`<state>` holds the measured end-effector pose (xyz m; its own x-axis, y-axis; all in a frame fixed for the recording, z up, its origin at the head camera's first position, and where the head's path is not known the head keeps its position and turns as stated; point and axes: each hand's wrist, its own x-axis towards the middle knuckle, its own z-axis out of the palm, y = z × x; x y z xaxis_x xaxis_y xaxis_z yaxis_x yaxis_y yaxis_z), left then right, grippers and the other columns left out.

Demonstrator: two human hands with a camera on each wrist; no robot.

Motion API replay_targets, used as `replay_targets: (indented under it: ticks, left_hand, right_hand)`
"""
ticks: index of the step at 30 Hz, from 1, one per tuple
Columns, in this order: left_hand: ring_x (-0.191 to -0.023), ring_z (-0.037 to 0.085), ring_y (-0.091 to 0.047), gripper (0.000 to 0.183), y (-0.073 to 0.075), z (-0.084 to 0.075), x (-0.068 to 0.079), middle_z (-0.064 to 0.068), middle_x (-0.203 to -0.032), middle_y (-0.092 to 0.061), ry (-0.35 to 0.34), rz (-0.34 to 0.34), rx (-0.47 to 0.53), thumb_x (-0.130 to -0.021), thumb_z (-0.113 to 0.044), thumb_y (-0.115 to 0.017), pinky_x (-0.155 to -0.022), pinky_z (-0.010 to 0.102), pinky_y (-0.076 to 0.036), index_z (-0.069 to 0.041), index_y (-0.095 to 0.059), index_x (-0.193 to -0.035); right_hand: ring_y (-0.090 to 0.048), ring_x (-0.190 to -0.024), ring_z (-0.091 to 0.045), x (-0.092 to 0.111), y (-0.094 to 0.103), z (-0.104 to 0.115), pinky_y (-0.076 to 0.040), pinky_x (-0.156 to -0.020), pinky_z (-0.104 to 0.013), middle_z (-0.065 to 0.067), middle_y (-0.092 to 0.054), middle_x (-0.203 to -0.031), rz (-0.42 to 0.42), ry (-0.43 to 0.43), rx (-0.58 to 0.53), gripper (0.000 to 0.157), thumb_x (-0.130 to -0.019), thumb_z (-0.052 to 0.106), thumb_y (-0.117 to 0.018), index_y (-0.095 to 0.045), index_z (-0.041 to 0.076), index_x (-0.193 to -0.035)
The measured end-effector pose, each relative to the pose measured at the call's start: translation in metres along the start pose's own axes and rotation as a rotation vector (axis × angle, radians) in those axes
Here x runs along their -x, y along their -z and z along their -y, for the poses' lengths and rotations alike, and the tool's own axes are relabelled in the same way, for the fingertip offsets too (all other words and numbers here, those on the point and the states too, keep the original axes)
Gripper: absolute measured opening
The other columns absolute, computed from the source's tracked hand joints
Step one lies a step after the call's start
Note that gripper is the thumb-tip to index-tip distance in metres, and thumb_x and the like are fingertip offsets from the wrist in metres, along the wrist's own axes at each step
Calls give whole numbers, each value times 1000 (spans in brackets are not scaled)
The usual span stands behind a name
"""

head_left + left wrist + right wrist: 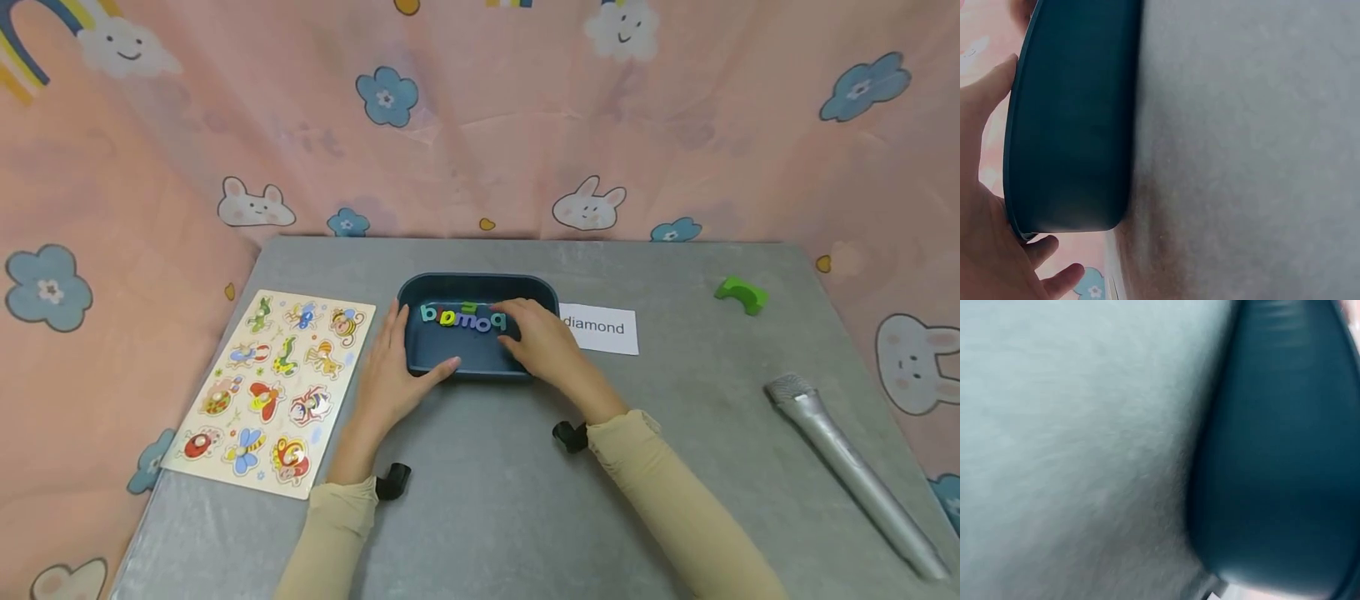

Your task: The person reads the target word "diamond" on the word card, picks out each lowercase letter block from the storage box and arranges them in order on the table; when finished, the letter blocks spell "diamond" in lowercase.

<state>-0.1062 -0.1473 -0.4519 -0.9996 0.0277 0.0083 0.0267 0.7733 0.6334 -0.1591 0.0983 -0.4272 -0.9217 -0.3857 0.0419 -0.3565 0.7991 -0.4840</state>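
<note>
The table (480,508) is grey. On its left lies a board (290,385) with rows of colourful bugs, set at a slant. A green arched block (742,295) sits far right; nearer, a silver microphone (858,477) lies diagonally, mesh head to the far left. Beyond hangs a pink curtain (487,158) with blue flowers, rabbit faces and clouds.

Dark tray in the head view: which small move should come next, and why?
Probably nudge the rightmost letter further right to make room: the right hand is at it, while the green letter sits beyond the row of letters, out of line.
</note>
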Motion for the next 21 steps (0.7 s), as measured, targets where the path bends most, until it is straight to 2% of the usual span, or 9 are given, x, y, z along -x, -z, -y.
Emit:
replay_targets:
  ticks: [7, 14, 21]
  left_hand:
    - [-166, 33, -17, 115, -4, 2, -1, 0, -181, -3, -5, -8, 19, -86, -65, -78, -128, 69, -20, -17, -18, -171]
    - [-165, 35, -19, 109, -4, 2, -1, -4, -181, 0, 13, 11, 45, -87, -65, -78, -127, 69, -20, -22, -23, -170]
    - [-165, 35, -19, 107, -4, 3, 0, -5, -181, 0, 34, 14, 54, -87, -65, -78, -128, 69, -20, -22, -25, -170]
  right_hand:
    - [-64, -133, -31, -22, -8, -1, -55, -108, -50, -12, -67, -145, 52, -55, 69, 43, -98, 16, -77, -69, 11, -141]
    - [-69, -122, -31, -32, -16, -4, -58, -102, -47, -13, -72, -133, 47, -41, 143, 38, -97, 14, -78, -73, 9, -135]
    - [-68, -94, -26, -32, -17, -4, -61, -84, -42, -14, -66, -118, 65, -59, 87, 27, -98, 5, -74, -76, 4, -124]
